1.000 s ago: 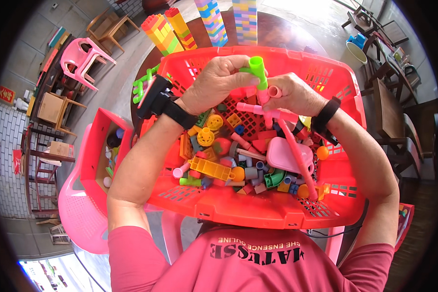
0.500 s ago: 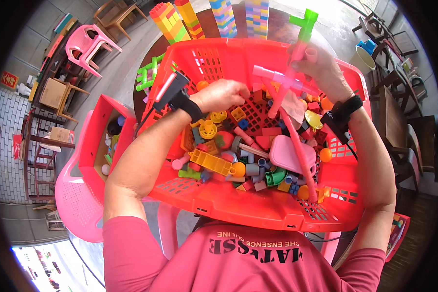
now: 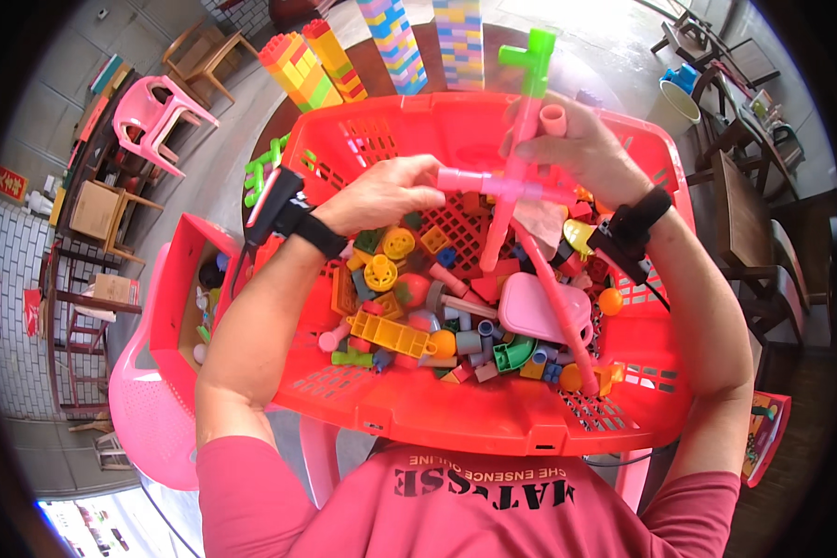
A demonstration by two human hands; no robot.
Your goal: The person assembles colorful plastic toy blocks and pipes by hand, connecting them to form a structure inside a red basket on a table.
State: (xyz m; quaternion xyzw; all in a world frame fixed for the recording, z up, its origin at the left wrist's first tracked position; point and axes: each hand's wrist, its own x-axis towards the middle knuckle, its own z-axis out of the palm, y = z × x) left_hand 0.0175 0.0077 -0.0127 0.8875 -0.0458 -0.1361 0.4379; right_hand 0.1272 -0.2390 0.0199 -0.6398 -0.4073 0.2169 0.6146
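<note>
Pink tube assembly (image 3: 499,228), green connector (image 3: 538,58) already fitted atop | gripped in right hand (image 3: 577,149), fingers wrapped round | left hand (image 3: 381,193) half-curled at assembly's side branch (image 3: 465,179) — hold cannot be told | loose toy pieces (image 3: 391,334) left unjoined below both hands — in red basket (image 3: 418,409)

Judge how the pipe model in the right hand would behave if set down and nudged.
The pipe model is probably stiff, its tubes looking straight. It's likely light for its size: an open end shows hollow tubing. It might tip, with branches jutting unevenly.
</note>
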